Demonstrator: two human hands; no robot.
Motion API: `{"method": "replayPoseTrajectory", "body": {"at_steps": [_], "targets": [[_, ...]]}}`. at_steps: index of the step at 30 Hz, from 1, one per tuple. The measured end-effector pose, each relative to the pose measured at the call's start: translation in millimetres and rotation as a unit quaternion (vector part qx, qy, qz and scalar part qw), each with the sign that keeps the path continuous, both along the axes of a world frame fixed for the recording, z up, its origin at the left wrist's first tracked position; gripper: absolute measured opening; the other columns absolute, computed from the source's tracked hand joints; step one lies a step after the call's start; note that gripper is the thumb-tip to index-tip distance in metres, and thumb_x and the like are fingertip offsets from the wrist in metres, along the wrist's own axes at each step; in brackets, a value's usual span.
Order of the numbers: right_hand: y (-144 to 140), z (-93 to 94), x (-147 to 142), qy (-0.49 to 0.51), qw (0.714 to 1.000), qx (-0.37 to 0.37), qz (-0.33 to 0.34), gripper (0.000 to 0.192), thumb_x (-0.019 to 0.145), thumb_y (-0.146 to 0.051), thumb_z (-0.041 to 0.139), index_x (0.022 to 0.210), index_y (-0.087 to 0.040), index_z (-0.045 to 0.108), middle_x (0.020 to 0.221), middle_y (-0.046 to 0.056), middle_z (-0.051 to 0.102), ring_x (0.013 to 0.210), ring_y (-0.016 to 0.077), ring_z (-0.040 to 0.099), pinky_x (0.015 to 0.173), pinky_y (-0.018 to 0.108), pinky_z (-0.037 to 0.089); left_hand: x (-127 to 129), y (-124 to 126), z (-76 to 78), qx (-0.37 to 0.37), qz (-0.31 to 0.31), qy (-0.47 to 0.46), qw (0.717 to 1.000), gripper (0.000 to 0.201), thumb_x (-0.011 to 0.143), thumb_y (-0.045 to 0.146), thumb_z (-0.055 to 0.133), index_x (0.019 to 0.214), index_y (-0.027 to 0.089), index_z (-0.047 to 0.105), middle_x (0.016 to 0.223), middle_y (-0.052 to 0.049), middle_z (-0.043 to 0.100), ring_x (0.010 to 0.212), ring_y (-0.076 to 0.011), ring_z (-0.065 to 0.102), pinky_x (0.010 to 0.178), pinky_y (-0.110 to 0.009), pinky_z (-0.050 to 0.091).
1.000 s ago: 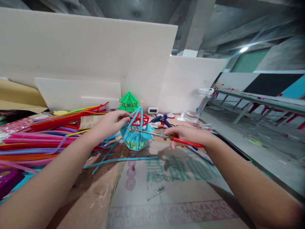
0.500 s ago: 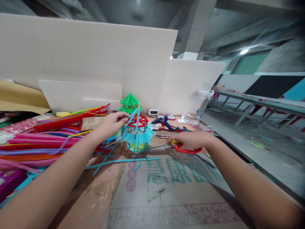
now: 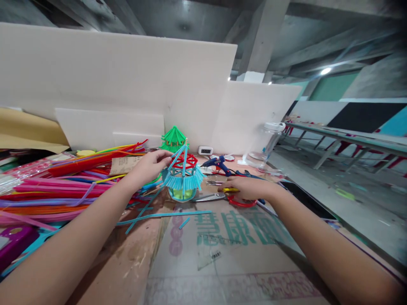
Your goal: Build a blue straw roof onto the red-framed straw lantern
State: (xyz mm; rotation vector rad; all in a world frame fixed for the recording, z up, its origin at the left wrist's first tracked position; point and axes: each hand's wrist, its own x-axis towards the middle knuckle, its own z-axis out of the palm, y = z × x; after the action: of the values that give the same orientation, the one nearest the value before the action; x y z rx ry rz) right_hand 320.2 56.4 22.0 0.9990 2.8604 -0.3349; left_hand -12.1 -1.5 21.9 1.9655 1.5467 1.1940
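A small pagoda model of light-blue pipe cleaners point(image 3: 183, 183), with a red frame in its upper part, stands on the table before me. My left hand point(image 3: 156, 164) is at its upper left, thumb and fingers closed on a blue pipe cleaner point(image 3: 177, 157) that slants up to the central post. To the model's right, my right hand point(image 3: 239, 187) is closed over the red and yellow handles of a pair of scissors point(image 3: 212, 197). The blades lie low and point left at the model's base. My fingers partly cover the handles.
Bundles of colourful pipe cleaners point(image 3: 60, 186) fill the left side. Behind the model stand a green-roofed pagoda point(image 3: 174, 136), a small digital clock point(image 3: 205, 150) and a blue glue gun point(image 3: 219, 164). A clear bottle point(image 3: 263, 146) is at the back right. Printed cardboard point(image 3: 222, 262) lies in front.
My right hand has shifted slightly left with the scissors, whose handles now sit lower and flatter. My left hand stays at the roof strip.
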Motion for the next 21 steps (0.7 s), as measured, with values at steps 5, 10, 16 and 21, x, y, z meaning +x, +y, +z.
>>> {"method": "replayPoseTrajectory", "body": {"at_steps": [5,10,16,21], "targets": [[-38,13.5,-28,0.044,0.998,0.044,0.023,0.021,0.085,-0.021,0.053,0.094,-0.021,0.072,0.095,0.006,0.07,0.085,0.0195,0.062,0.073,0.027,0.042,5,-9,9.4,0.004,0.01,0.034,0.999,0.039,0.085,0.045,0.05,0.108,0.018,0.067,0.103,-0.005,0.072,0.096,-0.0226,0.065,0.085,-0.032,0.049],[-80,-13.2,-75,0.146,0.977,0.078,0.136,0.022,0.092,-0.025,0.052,0.107,-0.021,0.068,0.099,0.007,0.066,0.091,0.018,0.06,0.077,0.027,0.042,5,-10,9.8,0.005,0.006,0.042,0.999,0.039,0.087,0.043,0.049,0.111,0.017,0.066,0.104,-0.005,0.072,0.096,-0.0228,0.065,0.085,-0.033,0.048],[-86,-61.5,-97,0.135,0.967,0.15,0.156,0.019,0.093,-0.027,0.052,0.101,-0.018,0.067,0.099,0.009,0.063,0.086,0.0188,0.058,0.073,0.029,0.043,-1,-2,2.3,0.017,-0.003,0.041,0.999,0.041,0.087,0.045,0.048,0.115,0.019,0.065,0.104,-0.005,0.072,0.098,-0.0231,0.065,0.086,-0.033,0.049],[-86,-66.1,-97,0.138,0.962,0.173,0.157,0.021,0.096,-0.027,0.044,0.095,-0.017,0.061,0.092,0.008,0.065,0.08,0.0176,0.059,0.068,0.027,0.042,2,-8,8.4,0.011,0.014,0.043,0.999,0.046,0.089,0.05,0.043,0.115,0.018,0.063,0.107,-0.007,0.07,0.1,-0.0242,0.064,0.087,-0.034,0.049]]}}
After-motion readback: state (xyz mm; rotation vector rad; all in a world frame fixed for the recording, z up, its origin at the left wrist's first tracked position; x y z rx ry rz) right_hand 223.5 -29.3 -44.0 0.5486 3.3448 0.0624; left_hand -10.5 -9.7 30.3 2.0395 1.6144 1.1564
